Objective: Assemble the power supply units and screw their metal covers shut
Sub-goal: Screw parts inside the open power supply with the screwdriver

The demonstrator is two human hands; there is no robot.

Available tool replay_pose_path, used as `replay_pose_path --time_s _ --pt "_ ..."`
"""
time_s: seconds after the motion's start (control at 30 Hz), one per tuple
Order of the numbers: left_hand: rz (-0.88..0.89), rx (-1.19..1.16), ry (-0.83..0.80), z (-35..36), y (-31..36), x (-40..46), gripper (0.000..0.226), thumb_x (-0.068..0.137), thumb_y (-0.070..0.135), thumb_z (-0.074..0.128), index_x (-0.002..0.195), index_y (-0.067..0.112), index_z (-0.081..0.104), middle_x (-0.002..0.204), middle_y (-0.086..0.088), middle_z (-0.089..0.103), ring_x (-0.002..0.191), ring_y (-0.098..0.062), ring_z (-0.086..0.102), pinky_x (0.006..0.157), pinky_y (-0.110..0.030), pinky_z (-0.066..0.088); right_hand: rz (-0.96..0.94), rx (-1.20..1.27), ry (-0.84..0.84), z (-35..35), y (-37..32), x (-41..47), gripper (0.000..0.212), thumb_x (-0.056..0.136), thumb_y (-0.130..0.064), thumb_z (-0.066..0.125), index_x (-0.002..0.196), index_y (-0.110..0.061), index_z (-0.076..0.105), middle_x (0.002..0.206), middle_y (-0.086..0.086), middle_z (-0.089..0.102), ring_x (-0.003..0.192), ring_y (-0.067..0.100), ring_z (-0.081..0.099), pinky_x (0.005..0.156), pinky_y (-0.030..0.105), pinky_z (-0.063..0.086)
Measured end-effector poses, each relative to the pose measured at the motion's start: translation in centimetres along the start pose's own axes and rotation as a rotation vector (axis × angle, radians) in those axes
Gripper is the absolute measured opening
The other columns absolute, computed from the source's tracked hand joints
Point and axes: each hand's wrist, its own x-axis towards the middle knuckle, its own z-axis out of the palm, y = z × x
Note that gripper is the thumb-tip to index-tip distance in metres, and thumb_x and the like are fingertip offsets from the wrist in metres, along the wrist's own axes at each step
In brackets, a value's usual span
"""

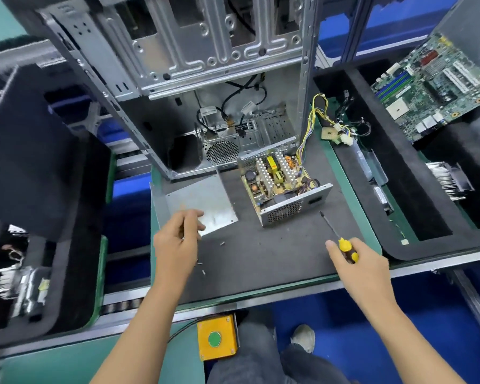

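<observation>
while your right hand (355, 261) is wrapped around the yellow-and-brown handle of the screwdriver (340, 239), its dark shaft angles up and away from you, with the tip hanging just short of the power supply unit (283, 184). that unit sits open-topped near the middle of the dark mat (261, 253) on the counter (288, 289), circuit board and heatsinks showing, and its perforated grille side faces you. its wire bundle (308, 126) runs off the back right corner and over the mat's green edge into the black tray (416, 217) on the right.

your left hand (175, 239) is over the near corner of the metal cover (200, 200), fingers curled in loosely. honestly can't tell if it's pinching anything or just resting there. the cover lies flat just left of the unit, not touching it, with its left flange bent up close to the mat's left edge.

a few loose screws (203, 268) lie on the mat between your hands, near your left wrist. open room is mostly the strip of mat between the unit and the counter's front edge. behind both parts stands the computer case (178, 79), so the far side is boxed in. a motherboard (432, 87) leans at the far right, and a yellow button box (217, 338) hangs below the counter edge.
</observation>
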Motion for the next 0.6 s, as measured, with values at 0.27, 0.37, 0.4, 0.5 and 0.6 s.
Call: replay_pose_path --time_s 0.27,0.37,0.4,0.5,0.6 --pt "-0.01 0.361 -0.075 -3.9 -7.1 -4.5 0.01 0.089 0.007 0.072 0.089 0.017 0.074 0.084 0.009 0.07 0.075 -0.007 0.06 0.075 -0.022 0.046 -0.272 -0.188 -0.189 5.6 -2.5 -0.6 0.046 0.089 -0.05 0.062 0.063 -0.021 0.037 0.05 -0.002 0.036 0.054 0.022 0.038 0.051 0.038 0.037" --pt "0.058 0.372 -0.12 -2.5 -6.6 -4.7 0.009 0.087 0.005 0.075 0.092 0.012 0.076 0.086 0.002 0.068 0.078 -0.011 0.061 0.077 -0.025 0.048 -0.423 -0.227 -0.253 8.8 -4.7 -0.8 0.042 0.091 -0.044 0.066 0.064 -0.028 0.037 0.059 -0.006 0.039 0.059 0.02 0.043 0.055 0.036 0.037" --pt "0.098 0.383 -0.137 -1.7 -6.3 -4.6 0.009 0.085 0.004 0.076 0.093 0.009 0.077 0.086 -0.002 0.067 0.078 -0.016 0.063 0.077 -0.028 0.05 -0.44 -0.206 -0.275 9.7 -5.5 -0.9 0.041 0.091 -0.044 0.065 0.065 -0.03 0.038 0.062 -0.007 0.04 0.061 0.019 0.045 0.057 0.036 0.04" --pt "0.174 0.417 -0.167 0.8 -5.1 -3.8 0.013 0.084 0.007 0.078 0.097 0.004 0.078 0.087 -0.011 0.066 0.081 -0.029 0.064 0.074 -0.037 0.055 -0.433 -0.166 -0.281 11.6 -6.6 -0.9 0.037 0.092 -0.045 0.064 0.067 -0.031 0.041 0.066 -0.007 0.043 0.065 0.019 0.048 0.061 0.039 0.044" --pt "0.244 0.481 -0.163 2.4 -4.7 -2.6 0.007 0.084 0.009 0.077 0.09 0.005 0.078 0.083 -0.01 0.066 0.077 -0.033 0.059 0.068 -0.042 0.054 -0.44 -0.161 -0.257 11.7 -6.5 -1.2 0.042 0.092 -0.043 0.065 0.065 -0.039 0.033 0.063 -0.008 0.04 0.062 0.014 0.044 0.059 0.036 0.041"
